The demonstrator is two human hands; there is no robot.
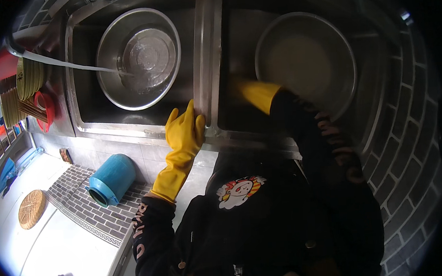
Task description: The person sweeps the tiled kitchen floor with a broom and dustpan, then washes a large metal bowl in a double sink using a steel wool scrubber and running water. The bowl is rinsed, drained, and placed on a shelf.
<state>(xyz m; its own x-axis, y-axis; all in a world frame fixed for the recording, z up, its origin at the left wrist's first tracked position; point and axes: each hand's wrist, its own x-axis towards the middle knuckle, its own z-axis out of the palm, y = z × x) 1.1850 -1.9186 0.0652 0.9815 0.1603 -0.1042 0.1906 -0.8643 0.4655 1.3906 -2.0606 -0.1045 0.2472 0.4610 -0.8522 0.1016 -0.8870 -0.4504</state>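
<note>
My left hand (184, 130), in a yellow rubber glove, rests with fingers spread at the front rim of the stainless steel double sink (141, 132), near its divider; it holds nothing. Blurred and dark, my right hand (254, 90) in a matching glove reaches down into the right basin, beside a large metal bowl (300, 65) of cloudy liquid; its fingertips are hidden in shadow. In the left basin a stream of water (72, 66) runs from a faucet (13, 47) into a round metal bowl (108, 88) with water in it.
Left of the sink stand stacked yellowish dishes (29, 79), chopsticks (32, 110) and a red plastic basket (51, 118). Below, a blue plastic bucket (119, 174) lies on its side on the floor, with a round woven item (32, 209) farther left. A brick-patterned wall (406, 126) bounds the right.
</note>
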